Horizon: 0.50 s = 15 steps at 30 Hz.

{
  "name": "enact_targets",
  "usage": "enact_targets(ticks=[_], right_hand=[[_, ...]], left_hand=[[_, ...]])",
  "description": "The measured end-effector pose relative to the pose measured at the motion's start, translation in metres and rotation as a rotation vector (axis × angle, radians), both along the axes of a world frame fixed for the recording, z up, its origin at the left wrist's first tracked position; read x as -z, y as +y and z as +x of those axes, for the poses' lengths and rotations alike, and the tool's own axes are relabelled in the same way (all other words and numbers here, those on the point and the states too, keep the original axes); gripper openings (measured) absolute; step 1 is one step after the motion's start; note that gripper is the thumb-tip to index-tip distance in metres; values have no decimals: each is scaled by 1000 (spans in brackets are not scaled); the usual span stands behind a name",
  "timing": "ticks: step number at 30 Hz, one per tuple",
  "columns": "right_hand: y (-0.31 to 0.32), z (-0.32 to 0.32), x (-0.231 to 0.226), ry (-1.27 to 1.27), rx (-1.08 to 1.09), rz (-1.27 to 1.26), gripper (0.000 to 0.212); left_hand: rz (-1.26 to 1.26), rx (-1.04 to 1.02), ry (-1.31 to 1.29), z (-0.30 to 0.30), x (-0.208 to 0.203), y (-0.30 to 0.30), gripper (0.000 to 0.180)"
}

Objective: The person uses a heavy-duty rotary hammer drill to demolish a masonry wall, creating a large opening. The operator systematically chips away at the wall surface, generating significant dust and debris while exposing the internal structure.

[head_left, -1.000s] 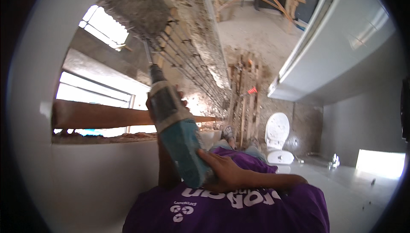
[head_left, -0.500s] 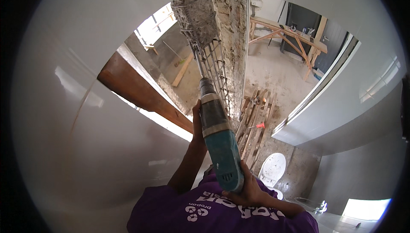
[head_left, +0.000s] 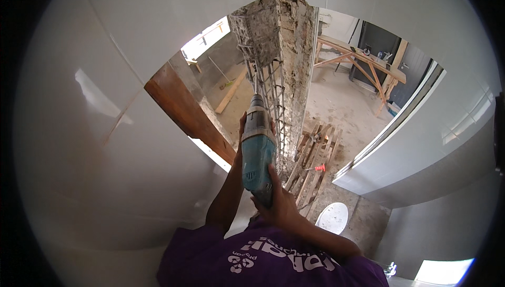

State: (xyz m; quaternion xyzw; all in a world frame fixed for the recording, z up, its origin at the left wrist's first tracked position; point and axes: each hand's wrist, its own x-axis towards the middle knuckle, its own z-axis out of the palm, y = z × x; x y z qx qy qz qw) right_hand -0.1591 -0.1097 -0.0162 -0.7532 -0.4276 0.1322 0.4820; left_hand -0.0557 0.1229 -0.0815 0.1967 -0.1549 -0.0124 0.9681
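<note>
A teal and grey hammer drill (head_left: 258,155) is held in both my hands, pointing away from me and upward in the view. My left hand (head_left: 243,135) wraps the side of its front housing, the fingers partly hidden behind it. My right hand (head_left: 278,198) grips the rear end, thumb along the side. From the chuck, a thin metal bit (head_left: 256,83) runs toward the rough broken concrete column (head_left: 256,37). Bare steel rebar (head_left: 280,95) shows below that concrete, just beside the bit. Whether the tip touches the concrete, I cannot tell.
A brown wooden beam (head_left: 187,111) lies left of the drill. Right of it, a slatted wooden pallet (head_left: 315,155) carries a red-handled tool (head_left: 320,168). A white toilet lid (head_left: 333,218) is at lower right. A wooden workbench (head_left: 363,55) stands farther back; glossy panels (head_left: 389,160) curve around.
The hammer drill has moved forward and its rear end has swung left, with both my hands still on it. My right forearm reaches farther forward. The view has shifted slightly.
</note>
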Motion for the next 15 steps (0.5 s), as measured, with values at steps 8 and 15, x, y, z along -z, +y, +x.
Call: enact_targets(ticks=[8,15], right_hand=[[-83,8,-2,180,6,-35,98],[-172,-20,57,357,275,159,82]], left_hand=[[-79,-237,414,-36,-8,-73,66],[16,-83,554,-53,-17,-148,70]])
